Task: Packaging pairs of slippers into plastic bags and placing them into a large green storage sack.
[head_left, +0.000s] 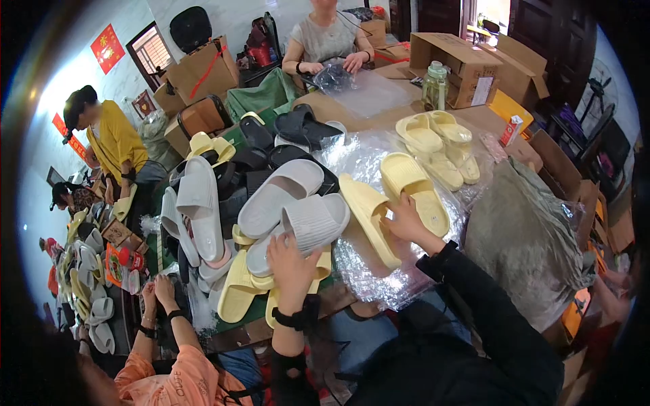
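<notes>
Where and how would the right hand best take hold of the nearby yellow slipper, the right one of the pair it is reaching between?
Probably by the strap of that yellow slipper, coming from the near, heel side. The insole faces up and the arched strap opens toward the person, so the right hand's fingers could slip underneath, thumb on top.

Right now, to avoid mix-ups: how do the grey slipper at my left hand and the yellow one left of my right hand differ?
The grey slipper rests on other slippers; the yellow slipper is over clear plastic. The grey slipper's toe points rightward, the yellow slipper's away from you. Both are backless with broad straps.
</notes>
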Tool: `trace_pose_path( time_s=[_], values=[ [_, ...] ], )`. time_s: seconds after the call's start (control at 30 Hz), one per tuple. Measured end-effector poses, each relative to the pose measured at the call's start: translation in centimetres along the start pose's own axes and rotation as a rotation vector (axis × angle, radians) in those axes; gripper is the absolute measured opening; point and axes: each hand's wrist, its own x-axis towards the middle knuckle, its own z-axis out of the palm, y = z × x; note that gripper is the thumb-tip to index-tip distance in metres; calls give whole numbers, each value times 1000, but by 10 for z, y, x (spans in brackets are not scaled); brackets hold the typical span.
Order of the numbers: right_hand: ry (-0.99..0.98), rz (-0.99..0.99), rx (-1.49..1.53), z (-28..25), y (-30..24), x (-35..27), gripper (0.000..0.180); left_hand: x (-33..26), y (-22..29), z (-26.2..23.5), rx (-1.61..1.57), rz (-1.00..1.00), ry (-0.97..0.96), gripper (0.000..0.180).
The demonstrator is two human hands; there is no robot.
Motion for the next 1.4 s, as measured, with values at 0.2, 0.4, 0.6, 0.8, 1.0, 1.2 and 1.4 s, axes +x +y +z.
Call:
trace_pose_path(
  time_s=[0.2, 0.4, 0.6, 0.8, 1.0, 1.2, 1.4],
  values=[
    [-19, 75, 27, -11, 21, 1, 48, 16, 12, 12, -371, 26, -93, 44],
    [44, 16, 39, 5, 46, 3, 40, 53, 30, -38, -609, 214, 48, 42],
    [126, -84, 50, 10, 47, 1, 35, 112, 41, -82, -1006, 86, -225, 35],
    [68, -16, 90, 7, 50, -4, 28, 171, 41, -93, -1145, 11, -193, 35],
    [103, -44, 86, 13, 60, -3, 27, 205, 27, -58, -297, -62, 250, 33],
    [23, -40, 101, 9, 50, -1, 31, 220, -17, -8, -125, -68, 356, 47],
    [-2, -54, 75, 7, 61, 0, 32, 204, -26, -3, 56, -96, 68, 56]
  ],
)
